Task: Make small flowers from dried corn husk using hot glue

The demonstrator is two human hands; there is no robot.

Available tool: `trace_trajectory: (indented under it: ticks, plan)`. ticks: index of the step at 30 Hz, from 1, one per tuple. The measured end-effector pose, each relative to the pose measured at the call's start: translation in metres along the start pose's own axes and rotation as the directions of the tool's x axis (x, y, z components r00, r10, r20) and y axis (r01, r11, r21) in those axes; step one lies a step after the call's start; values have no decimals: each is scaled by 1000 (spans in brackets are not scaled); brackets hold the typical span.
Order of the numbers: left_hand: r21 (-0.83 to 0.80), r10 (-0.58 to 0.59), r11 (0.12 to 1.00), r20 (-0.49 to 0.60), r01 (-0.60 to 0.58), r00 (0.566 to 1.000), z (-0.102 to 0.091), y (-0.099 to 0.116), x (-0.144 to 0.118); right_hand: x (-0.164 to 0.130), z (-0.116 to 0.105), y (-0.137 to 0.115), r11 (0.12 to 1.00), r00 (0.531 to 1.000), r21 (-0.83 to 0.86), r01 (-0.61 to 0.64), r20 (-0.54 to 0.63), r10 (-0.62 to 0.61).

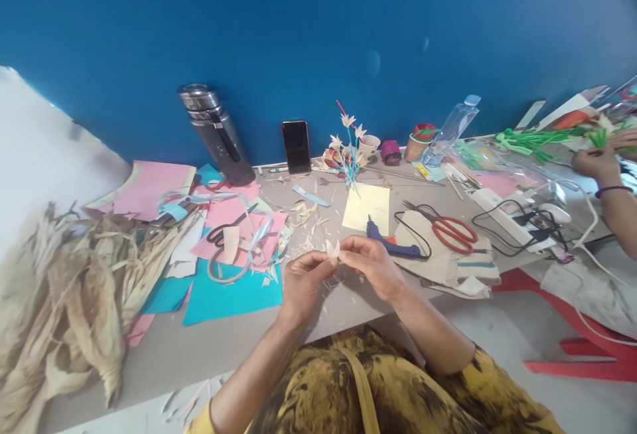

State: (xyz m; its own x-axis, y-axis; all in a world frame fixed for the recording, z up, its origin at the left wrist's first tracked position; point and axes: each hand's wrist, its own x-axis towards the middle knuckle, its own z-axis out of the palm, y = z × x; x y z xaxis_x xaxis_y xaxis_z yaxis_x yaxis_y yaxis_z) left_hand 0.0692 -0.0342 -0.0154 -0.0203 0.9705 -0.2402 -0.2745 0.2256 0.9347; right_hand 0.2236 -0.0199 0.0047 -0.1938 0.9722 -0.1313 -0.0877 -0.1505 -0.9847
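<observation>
A small pale husk petal is pinched between the fingertips of the left hand and the right hand, both closed on it just above the near edge of the table. The piece is best kept lightly gripped at its base, so the thin points are not crushed. Beyond lie the blue glue gun, the red scissors and, farther back, the finished flower stems.

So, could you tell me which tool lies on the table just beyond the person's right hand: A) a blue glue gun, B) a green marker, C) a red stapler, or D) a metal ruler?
A: a blue glue gun lies on the table just past the right hand, below the pale yellow sheet.
</observation>
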Motion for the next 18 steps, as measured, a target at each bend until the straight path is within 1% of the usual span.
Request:
trace_trajectory:
  ticks: [5, 9, 11, 14, 18]
  plan:
    - [-4, -39, 999, 17, 39, 999, 1, 3, -2, 1, 5, 1, 1000, 1000, -7, 5, -7, -5]
    - [-4, -75, 997, 56, 75, 996, 0, 6, -5, 2, 5, 3, 1000, 998, -10, 2, -68, -3]
    - [-19, -63, 998, 63, 64, 996, 0, 5, -5, 2, 5, 4, 1000, 996, -2, 7, -92, -7]
    - [-52, -26, 998, 43, 28, 999, -1, 2, -4, 1, 5, 4, 1000, 994, 29, 8, -112, -4]
    - [-47, 0, 999, 54, 3, 999, -1, -2, -3, -1, 8, 4, 999, 994, 46, 1, -109, 4]
